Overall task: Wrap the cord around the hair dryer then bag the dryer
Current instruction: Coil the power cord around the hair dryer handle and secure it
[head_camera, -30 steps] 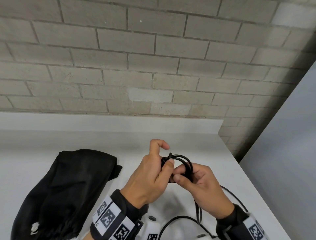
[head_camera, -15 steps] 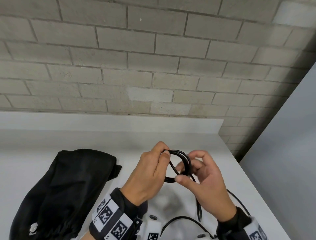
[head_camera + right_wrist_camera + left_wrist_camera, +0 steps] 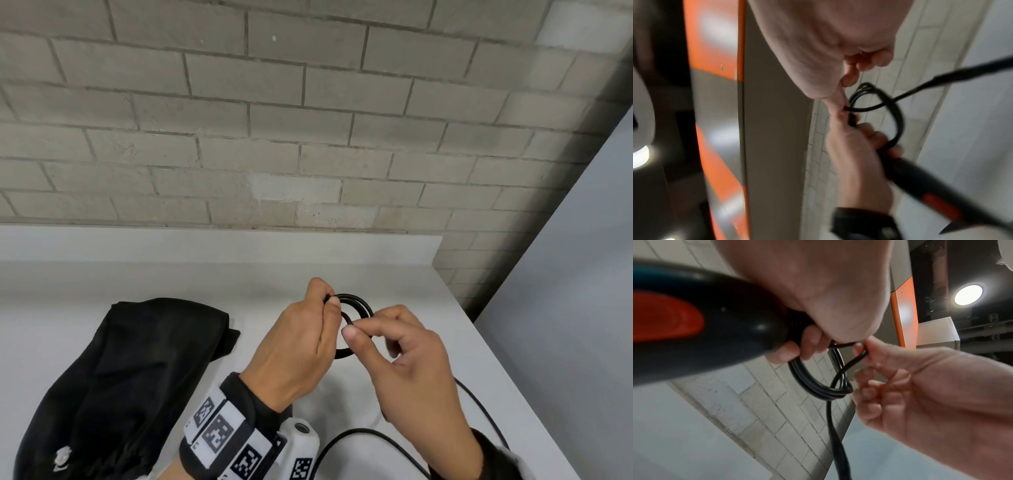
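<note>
**Mia:** What is the left hand (image 3: 294, 346) holding?

**Tom:** Its fingers are curled tight around the end of the hair dryer (image 3: 694, 324) handle. The same fingers also press down the loops of the black cord (image 3: 818, 386) there. From the head view you can't see the dryer at all, because the hand hides it.

**Mia:** And the right hand (image 3: 407, 363)?

**Tom:** Its thumb and first finger pinch one strand of the cord, right beside the left thumb. The other fingers are bent loosely and hold nothing.

**Mia:** Where does the cord go from there?

**Tom:** The loops stick out past the left fingers, away from the person. The loose part hangs down from the loops, under the right hand, and trails on the white table (image 3: 171, 281) toward the right edge.

**Mia:** Which way does the dryer point?

**Tom:** In the wrist views the handle runs back from the left fist toward the left wrist, with an orange patch on its side. So I think the pinched strand has to go across the loops to reach the handle.

**Mia:** Is the bag ready?

**Tom:** The black cloth bag (image 3: 113, 377) lies flat on the table to the left, nearer the left hand. Nothing is in it yet, I think. Lots of cord is not yet wound.
</note>
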The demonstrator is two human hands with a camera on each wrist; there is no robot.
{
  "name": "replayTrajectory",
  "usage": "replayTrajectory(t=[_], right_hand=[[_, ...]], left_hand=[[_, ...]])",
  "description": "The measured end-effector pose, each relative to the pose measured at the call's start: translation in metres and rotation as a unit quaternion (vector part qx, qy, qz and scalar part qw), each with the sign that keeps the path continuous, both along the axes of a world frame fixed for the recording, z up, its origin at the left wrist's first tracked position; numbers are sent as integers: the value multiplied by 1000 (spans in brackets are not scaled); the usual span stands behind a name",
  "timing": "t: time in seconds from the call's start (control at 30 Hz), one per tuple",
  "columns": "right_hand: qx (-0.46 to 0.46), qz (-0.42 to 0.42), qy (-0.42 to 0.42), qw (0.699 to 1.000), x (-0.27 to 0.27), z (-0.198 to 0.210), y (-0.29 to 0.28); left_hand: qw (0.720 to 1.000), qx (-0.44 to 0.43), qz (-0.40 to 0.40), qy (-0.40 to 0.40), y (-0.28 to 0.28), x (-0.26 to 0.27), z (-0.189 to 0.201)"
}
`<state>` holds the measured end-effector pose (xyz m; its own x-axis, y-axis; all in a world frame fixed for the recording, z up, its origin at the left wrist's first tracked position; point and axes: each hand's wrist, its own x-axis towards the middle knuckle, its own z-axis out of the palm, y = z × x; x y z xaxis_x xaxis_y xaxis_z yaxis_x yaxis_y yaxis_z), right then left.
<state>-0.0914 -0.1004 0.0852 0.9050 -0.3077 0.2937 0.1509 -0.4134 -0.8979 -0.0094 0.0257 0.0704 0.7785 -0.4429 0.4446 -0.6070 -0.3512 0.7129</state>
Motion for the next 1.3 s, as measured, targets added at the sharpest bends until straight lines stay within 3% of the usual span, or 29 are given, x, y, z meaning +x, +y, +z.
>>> replayTrajectory(t=[0.13, 0.23, 0.33, 0.43, 0.53, 0.67, 0.83, 0.9, 0.97, 1.07, 1.17, 1.3], right_hand=[[153, 30, 98, 983, -1, 20, -4], [190, 89, 154, 965, -1, 26, -17], [105, 154, 162, 969, -4, 32, -27], [-18, 154, 133, 979, -5, 32, -34], [-19, 127, 98, 987, -3, 28, -34], [136, 96, 66, 984, -2, 36, -36], [395, 102, 108, 907, 6, 50, -45], [453, 115, 102, 878, 7, 50, -50], [464, 153, 74, 869, 6, 44, -53], [399, 206, 14, 893, 4, 31, -52], [298, 180, -28, 937, 5, 23, -42], [269, 168, -65, 946, 8, 25, -35]], left_hand=[[1000, 2, -4, -11, -3, -5, -1], [1000, 6, 1, -22, -2, -5, -3], [1000, 7, 4, -21, -2, -3, -3], [1000, 7, 0, -12, -3, -4, -3], [1000, 8, 8, -16, -4, -2, -2], [999, 21, 4, -25, -4, 0, -4], [996, 62, -9, -65, -7, -6, -7], [996, 60, -23, -64, -7, -7, -8], [997, 54, -24, -55, -6, -4, -9], [998, 42, -22, -45, -3, 1, -10], [997, 44, -34, -49, -2, -1, -8], [996, 57, -22, -57, -2, -3, -9]])
